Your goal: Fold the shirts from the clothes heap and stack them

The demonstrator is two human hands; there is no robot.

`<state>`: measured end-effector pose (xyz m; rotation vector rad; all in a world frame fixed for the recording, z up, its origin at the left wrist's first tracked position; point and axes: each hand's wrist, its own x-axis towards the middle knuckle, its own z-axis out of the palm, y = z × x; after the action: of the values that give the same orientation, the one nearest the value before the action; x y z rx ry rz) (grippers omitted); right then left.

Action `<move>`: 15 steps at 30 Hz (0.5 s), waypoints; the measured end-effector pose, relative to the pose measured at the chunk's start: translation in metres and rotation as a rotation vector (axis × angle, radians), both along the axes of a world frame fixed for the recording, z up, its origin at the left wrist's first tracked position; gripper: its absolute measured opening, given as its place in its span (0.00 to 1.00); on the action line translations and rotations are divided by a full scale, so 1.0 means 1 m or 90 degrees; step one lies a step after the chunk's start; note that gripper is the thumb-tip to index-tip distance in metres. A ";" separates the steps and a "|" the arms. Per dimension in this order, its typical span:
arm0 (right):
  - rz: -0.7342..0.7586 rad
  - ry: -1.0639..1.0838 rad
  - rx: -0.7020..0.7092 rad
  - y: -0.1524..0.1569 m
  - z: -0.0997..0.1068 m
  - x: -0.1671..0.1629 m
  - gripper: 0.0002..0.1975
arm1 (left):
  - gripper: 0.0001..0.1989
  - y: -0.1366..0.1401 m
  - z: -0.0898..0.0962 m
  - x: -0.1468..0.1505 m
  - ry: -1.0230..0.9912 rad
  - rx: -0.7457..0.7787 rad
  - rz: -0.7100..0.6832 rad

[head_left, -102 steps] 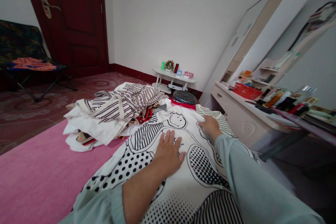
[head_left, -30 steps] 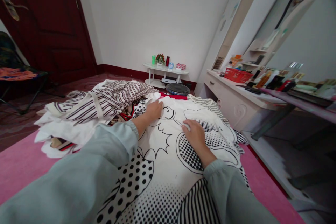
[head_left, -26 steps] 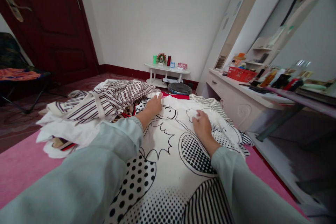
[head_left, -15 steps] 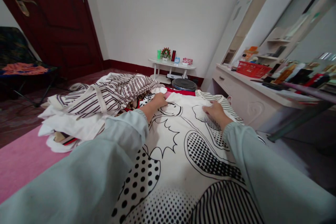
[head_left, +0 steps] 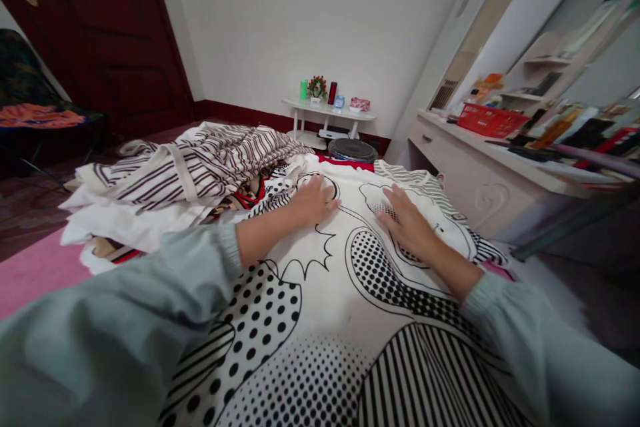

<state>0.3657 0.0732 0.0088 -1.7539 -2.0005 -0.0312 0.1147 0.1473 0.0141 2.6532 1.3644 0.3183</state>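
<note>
A white garment (head_left: 330,320) printed with black dots, stripes and cartoon outlines lies spread out in front of me. My left hand (head_left: 316,202) rests on its upper left part, fingers stretched out over the cloth. On the upper right part, my right hand (head_left: 407,219) lies with its fingers spread, palm down. Neither hand grips the fabric. Beyond my right hand, a pale striped garment (head_left: 420,179) shows from beneath the white one. To the left of my left hand is a heap of folded brown-and-white striped clothes (head_left: 220,163).
The clothes lie on a pink surface (head_left: 37,273). A drawer cabinet (head_left: 457,173) stands along the right, with a red basket (head_left: 493,121) and bottles on top. Ahead, a small white table (head_left: 327,109) stands by the wall. A folding chair (head_left: 45,107) is at far left.
Both hands have let go of the garment's upper edge area and now lie flat on it, slightly nearer me. The garment's right side has spread out wider.
</note>
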 end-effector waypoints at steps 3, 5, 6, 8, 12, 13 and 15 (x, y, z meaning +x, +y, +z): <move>0.093 -0.096 -0.082 -0.049 -0.003 -0.008 0.29 | 0.32 -0.040 -0.005 -0.022 0.048 -0.036 -0.140; 0.092 -0.119 -0.114 -0.069 -0.008 -0.009 0.27 | 0.32 -0.058 -0.008 -0.034 0.060 -0.008 -0.125; 0.079 -0.119 -0.114 -0.075 -0.010 -0.008 0.26 | 0.32 -0.063 -0.009 -0.037 0.064 0.001 -0.108; 0.060 -0.114 -0.097 -0.081 -0.011 -0.003 0.25 | 0.32 -0.068 -0.009 -0.041 0.074 -0.004 -0.080; -0.059 -0.098 0.037 -0.088 0.000 0.026 0.18 | 0.32 -0.080 -0.001 -0.056 0.088 -0.041 -0.065; -0.126 -0.093 0.086 -0.092 0.003 0.037 0.18 | 0.32 -0.085 0.000 -0.064 0.090 -0.055 -0.070; -0.260 -0.079 0.140 -0.099 0.006 0.062 0.20 | 0.33 -0.098 0.002 -0.083 0.094 -0.078 -0.076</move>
<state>0.4278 -0.0254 0.0143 -2.0194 -1.6114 -0.4828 0.0319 0.0495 0.0166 2.6864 1.2149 0.0242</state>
